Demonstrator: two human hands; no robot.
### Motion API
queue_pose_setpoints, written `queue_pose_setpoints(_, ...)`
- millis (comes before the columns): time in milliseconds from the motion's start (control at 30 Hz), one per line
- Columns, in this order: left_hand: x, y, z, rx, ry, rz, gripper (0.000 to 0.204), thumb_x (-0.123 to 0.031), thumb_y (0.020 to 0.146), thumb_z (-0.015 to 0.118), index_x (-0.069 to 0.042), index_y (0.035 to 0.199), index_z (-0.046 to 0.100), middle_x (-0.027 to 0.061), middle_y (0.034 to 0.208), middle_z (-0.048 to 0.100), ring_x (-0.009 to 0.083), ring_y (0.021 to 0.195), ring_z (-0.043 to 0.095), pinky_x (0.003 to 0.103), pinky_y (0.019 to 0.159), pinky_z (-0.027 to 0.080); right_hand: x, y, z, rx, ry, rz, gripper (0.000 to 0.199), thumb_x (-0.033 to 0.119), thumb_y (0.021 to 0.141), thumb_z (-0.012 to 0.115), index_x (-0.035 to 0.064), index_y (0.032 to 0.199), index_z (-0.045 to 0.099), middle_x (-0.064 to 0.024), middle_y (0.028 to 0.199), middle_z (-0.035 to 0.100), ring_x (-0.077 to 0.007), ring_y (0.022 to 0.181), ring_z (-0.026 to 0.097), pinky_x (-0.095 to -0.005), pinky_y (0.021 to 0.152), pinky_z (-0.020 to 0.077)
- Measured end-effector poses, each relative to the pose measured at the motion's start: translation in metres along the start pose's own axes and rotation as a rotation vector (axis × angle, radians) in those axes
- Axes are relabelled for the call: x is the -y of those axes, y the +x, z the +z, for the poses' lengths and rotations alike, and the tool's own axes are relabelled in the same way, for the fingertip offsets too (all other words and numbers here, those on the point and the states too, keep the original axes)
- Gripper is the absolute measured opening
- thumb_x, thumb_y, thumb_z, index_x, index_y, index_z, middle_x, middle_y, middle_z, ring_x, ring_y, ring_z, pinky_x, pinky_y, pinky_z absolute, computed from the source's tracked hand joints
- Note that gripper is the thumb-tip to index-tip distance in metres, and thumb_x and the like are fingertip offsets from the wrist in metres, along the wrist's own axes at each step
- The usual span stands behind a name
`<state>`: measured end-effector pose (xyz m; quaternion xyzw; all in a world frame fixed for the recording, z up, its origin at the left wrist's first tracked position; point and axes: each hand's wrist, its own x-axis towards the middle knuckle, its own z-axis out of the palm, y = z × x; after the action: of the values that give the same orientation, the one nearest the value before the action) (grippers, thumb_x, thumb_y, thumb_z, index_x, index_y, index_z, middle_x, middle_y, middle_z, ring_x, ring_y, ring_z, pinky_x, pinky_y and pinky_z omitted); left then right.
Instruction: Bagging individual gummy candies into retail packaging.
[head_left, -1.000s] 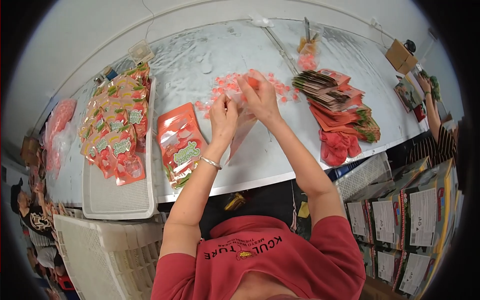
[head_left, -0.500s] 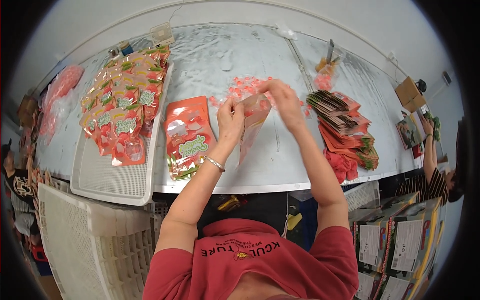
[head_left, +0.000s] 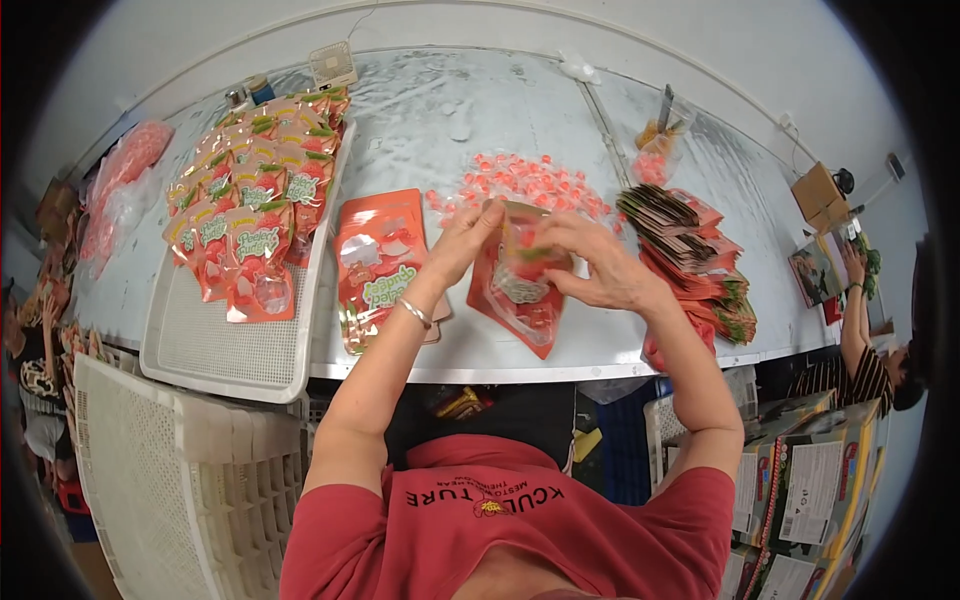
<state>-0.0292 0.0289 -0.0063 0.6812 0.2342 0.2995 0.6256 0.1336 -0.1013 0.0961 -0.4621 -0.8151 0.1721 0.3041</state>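
In front of me, my left hand (head_left: 463, 245) pinches the top left corner of a red and pink foil pouch (head_left: 525, 318). The pouch hangs over the table with its printed front toward me and its lower end pointing at the front edge. My right hand (head_left: 605, 268) has its fingers curled on the upper right of the same pouch; the fingertips are slightly smeared. Just beyond lies a heap of small wrapped pink candies (head_left: 535, 180). To the left is a stack of flat pouches (head_left: 375, 250), and to the right a fanned pile of pouches (head_left: 680, 240).
A white tray (head_left: 225, 350) at left holds several filled pouches (head_left: 255, 220). White crates (head_left: 150, 450) stand below it. At back right is a clear bag of candies (head_left: 655, 160); a small fan (head_left: 332, 64) sits far left. Printed cartons (head_left: 810, 480) and a co-worker (head_left: 860, 340) are on the right.
My right hand has come down from above the pouch's top onto its upper right side. The pouch has turned from edge-on to show its printed front. The left hand still grips its top.
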Motion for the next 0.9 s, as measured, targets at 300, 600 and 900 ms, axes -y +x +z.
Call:
queue_pose_setpoints(300,-0.017,-0.016,0.055,-0.187,0.000,0.475,0.044,-0.039,0.095,0.045,0.001,0.090,0.063,0.0028,0.060,0.056,0.0071,0.049,0.051,0.023,0.042,0.041,-0.010,0.007,-0.008,0.484,-0.151,0.200,0.032,0.028,0.068,0.072,0.0011,0.073,0.054,-0.0153,0.069,0.059,-0.0347,0.067,0.058,-0.0406,0.059,0.0438)
queue_pose_setpoints(600,-0.041,-0.039,0.021,-0.248,0.177,0.245,0.048,-0.040,0.094,0.048,0.003,0.075,0.060,-0.0005,0.060,0.053,0.0048,0.059,0.044,0.025,0.051,0.037,-0.010,0.001,0.012,0.274,-0.268,0.111,0.018,0.022,0.072,0.070,0.0067,0.081,0.065,-0.0092,0.084,0.060,-0.0258,0.085,0.057,-0.0418,0.082,0.0361)
queue_pose_setpoints(900,-0.048,-0.062,-0.004,-0.085,-0.368,0.223,0.031,-0.027,0.091,0.055,0.002,0.097,0.065,-0.0002,0.082,0.064,0.0050,0.070,0.054,0.022,0.063,0.046,0.008,0.011,0.014,-0.162,-0.263,0.039,0.012,0.007,0.069,0.071,0.0045,0.079,0.064,-0.0099,0.082,0.060,-0.0256,0.070,0.060,-0.0336,0.059,0.0461)
